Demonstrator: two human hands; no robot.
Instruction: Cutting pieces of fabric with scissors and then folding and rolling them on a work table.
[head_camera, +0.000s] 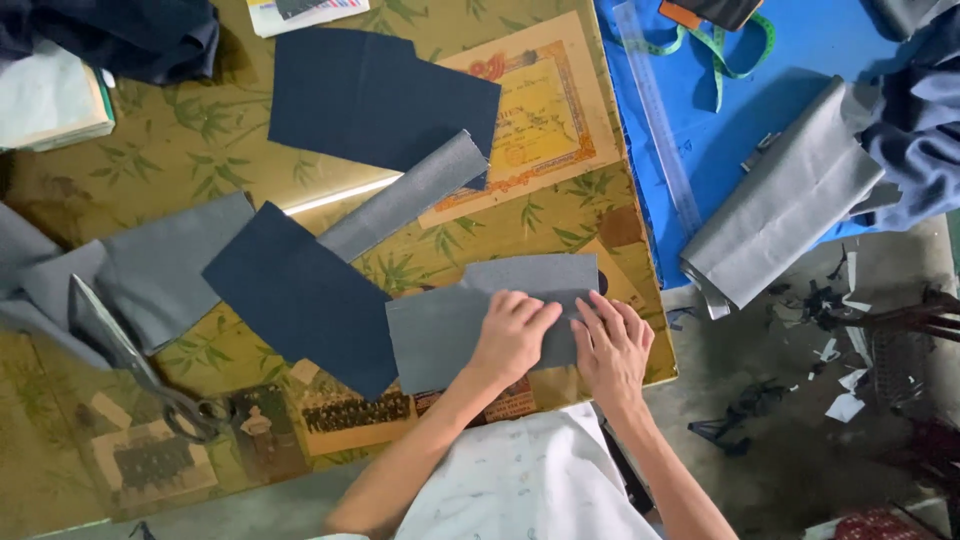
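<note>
My left hand (512, 335) lies flat, fingers together, on a grey fabric piece (440, 330) near the table's front edge. My right hand (612, 345) presses flat beside it on the right end of the same grey piece, whose upper layer (530, 272) looks folded over. A dark navy fabric piece (300, 295) lies just left of the grey one, partly under it. A narrow grey strip (405, 197) lies diagonally above, over another navy piece (375, 95).
Large scissors (130, 360) rest at the left on grey cloth (160, 265). The glass-topped table (200, 150) shows photographs and a certificate (545, 115) beneath. A blue surface (800, 50) at right carries a clear ruler (660, 120), green measuring tape (720, 45) and folded grey fabric (790, 195). Scraps litter the floor (800, 400).
</note>
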